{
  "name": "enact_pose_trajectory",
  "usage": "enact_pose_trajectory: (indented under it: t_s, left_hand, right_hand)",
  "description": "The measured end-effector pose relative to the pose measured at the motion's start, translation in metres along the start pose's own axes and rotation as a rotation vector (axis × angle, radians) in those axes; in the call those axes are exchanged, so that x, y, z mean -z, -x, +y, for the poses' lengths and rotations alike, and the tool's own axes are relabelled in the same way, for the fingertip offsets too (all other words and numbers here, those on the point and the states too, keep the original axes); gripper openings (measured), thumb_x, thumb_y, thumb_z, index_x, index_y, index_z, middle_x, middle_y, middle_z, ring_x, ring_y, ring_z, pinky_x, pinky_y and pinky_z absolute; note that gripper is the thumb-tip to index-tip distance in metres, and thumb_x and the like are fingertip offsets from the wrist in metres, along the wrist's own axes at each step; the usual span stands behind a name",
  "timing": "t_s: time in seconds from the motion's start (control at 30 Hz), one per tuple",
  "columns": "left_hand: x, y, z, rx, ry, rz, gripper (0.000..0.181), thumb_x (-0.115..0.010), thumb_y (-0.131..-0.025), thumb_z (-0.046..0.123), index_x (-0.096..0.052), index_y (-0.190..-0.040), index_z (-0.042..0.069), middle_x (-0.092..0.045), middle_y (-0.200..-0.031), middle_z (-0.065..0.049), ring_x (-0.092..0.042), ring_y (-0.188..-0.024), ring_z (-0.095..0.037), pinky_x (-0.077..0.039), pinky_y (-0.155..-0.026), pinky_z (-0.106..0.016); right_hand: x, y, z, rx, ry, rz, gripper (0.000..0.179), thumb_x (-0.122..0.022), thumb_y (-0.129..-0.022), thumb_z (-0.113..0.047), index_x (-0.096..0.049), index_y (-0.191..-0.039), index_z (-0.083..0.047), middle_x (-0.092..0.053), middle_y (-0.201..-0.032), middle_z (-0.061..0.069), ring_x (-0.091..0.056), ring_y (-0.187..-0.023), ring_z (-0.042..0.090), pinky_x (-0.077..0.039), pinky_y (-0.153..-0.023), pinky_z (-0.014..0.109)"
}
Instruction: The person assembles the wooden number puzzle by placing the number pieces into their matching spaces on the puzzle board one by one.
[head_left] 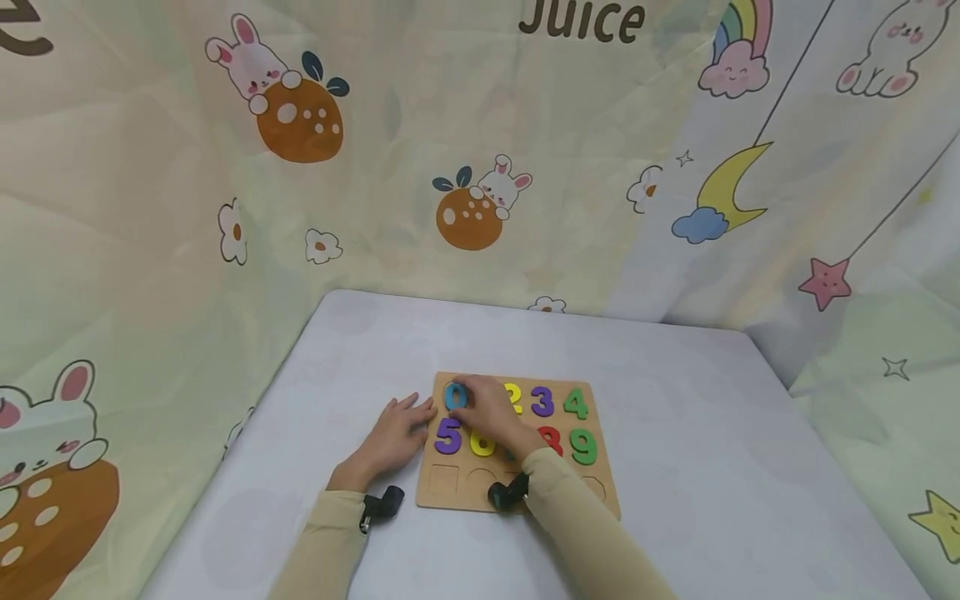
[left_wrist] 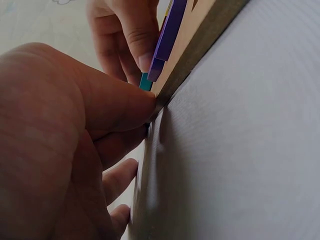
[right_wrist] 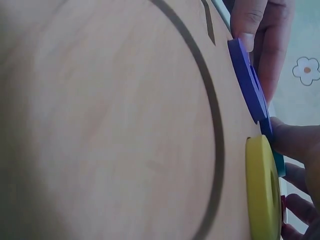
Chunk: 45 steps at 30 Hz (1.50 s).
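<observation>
A wooden number puzzle board lies flat on the table. At its upper left corner my right hand pinches the blue number 0 between thumb and fingers. My left hand rests at the board's left edge, fingers extended and fingertips touching the side. Just below the 0 sits the purple number 5, with the yellow number 6 to its right. In the left wrist view, the left thumb meets the board's edge beside the purple 5. The right hand and sleeve hide some numbers in the middle.
Along the board's top row are a yellow 2, purple 3 and green 4. A red 8 and green 9 lie below them. Recessed outlines run along the bottom row. A printed cloth hangs behind the white table.
</observation>
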<state>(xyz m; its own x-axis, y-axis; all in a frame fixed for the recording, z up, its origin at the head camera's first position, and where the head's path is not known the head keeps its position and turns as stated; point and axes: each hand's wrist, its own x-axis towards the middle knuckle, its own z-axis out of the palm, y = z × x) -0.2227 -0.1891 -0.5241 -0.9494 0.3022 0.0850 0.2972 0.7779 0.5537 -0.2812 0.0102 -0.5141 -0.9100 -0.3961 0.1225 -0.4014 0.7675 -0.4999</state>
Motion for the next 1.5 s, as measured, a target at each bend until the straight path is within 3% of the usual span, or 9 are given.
enact_pose_trajectory:
  t_s: [0.63,0.9,1.13,1.33,1.5]
  left_hand:
    - [-0.003,-0.002,-0.001,0.009,-0.002,-0.005,0.041,-0.062,-0.093,0.015,-0.06,-0.134,0.008,-0.048,-0.148,-0.002,-0.027,-0.146,-0.03,-0.009,-0.121,-0.053]
    - [-0.003,-0.003,0.0,0.014,0.011,-0.013,0.041,-0.061,-0.094,0.016,-0.059,-0.135,0.008,-0.047,-0.149,-0.003,-0.026,-0.146,-0.031,-0.007,-0.121,-0.053]
    - [-0.004,-0.003,0.0,0.035,0.02,-0.028,0.042,-0.059,-0.095,0.015,-0.057,-0.136,0.007,-0.045,-0.15,-0.004,-0.025,-0.146,-0.031,-0.008,-0.121,-0.051]
    - [0.009,0.001,0.012,0.057,-0.041,-0.122,0.046,-0.057,-0.097,0.02,-0.052,-0.141,0.006,-0.041,-0.153,-0.007,-0.025,-0.146,-0.033,-0.019,-0.119,-0.052]
    - [0.03,-0.006,0.025,0.056,-0.119,-0.206,0.044,-0.053,-0.1,0.019,-0.051,-0.142,0.005,-0.043,-0.151,-0.012,-0.035,-0.142,-0.034,-0.029,-0.116,-0.051]
  right_hand:
    - [-0.001,0.002,0.004,-0.035,-0.059,0.034,0.058,-0.077,-0.084,-0.038,-0.059,-0.135,-0.017,-0.059,-0.136,0.001,-0.051,-0.13,0.022,-0.041,-0.109,0.041]
    - [0.025,0.021,0.016,-0.013,-0.052,0.002,0.053,-0.069,-0.091,-0.038,-0.056,-0.137,-0.017,-0.051,-0.144,0.004,-0.046,-0.133,0.027,-0.041,-0.109,0.044]
    - [0.046,0.052,0.032,-0.032,-0.055,0.016,0.052,-0.068,-0.092,-0.036,-0.056,-0.138,-0.016,-0.044,-0.149,0.007,-0.042,-0.136,0.031,-0.042,-0.107,0.049]
    - [0.074,0.075,0.047,-0.008,-0.053,0.015,0.055,-0.071,-0.09,-0.032,-0.055,-0.138,-0.011,-0.042,-0.15,0.011,-0.04,-0.137,0.033,-0.043,-0.106,0.049]
    - [0.104,0.087,0.054,0.0,0.066,0.034,0.056,-0.073,-0.089,-0.034,-0.055,-0.137,-0.012,-0.044,-0.148,0.011,-0.044,-0.134,0.035,-0.044,-0.105,0.052]
